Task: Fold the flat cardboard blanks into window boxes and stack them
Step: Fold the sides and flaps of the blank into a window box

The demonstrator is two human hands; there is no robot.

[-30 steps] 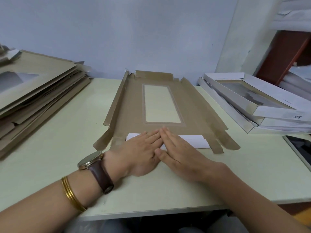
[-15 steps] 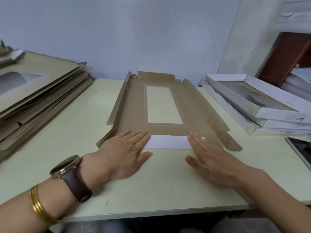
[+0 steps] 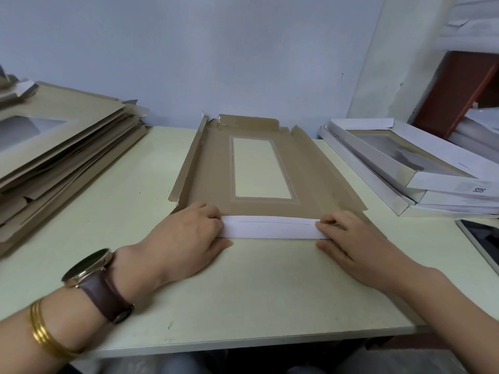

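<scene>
A brown cardboard blank (image 3: 210, 182) with a clear rectangular window (image 3: 260, 167) lies flat in the middle of the table, its long side flaps partly raised. Its near flap (image 3: 270, 229) stands folded up, white side toward me. My left hand (image 3: 186, 238) grips the flap's left end, fingers curled over the top edge. At the right end, my right hand (image 3: 348, 238) holds the flap the same way. A pile of flat brown blanks (image 3: 62, 152) sits at the left. Folded white window boxes (image 3: 421, 171) are stacked at the right.
The pale green table (image 3: 256, 292) ends close in front of me. A dark tablet or tray (image 3: 483, 241) lies at the right edge. A blue-white wall stands right behind the blank, and shelving with white sheets (image 3: 469, 31) rises at the far right.
Both hands slid apart from the middle of the near flap to its two ends. They went from lying flat on it to gripping it, and the flap now stands upright.
</scene>
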